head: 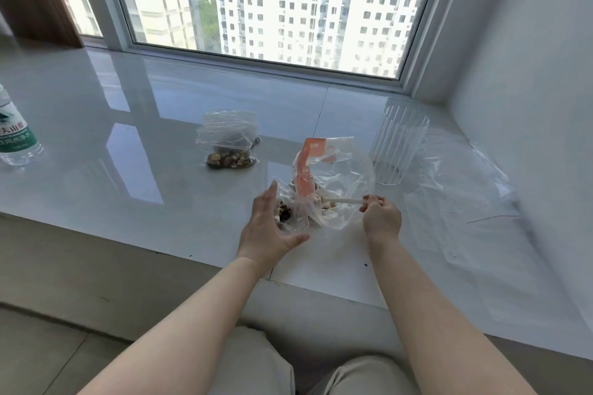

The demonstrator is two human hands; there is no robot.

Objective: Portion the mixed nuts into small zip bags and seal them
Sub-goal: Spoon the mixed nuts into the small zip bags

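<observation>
Small zip bag, part-filled: steadied by opened left hand. Spoon, pinched by right hand, lies horizontally rightward, inside supply bag.

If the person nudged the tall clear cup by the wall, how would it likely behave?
The clear cup stands upright, tall for its base, and looks empty, so a push near the rim would probably tip it. It looks like thin ribbed plastic, so likely light. The glossy sill would probably let it slide if pushed low. Once tipped, it could roll.
</observation>
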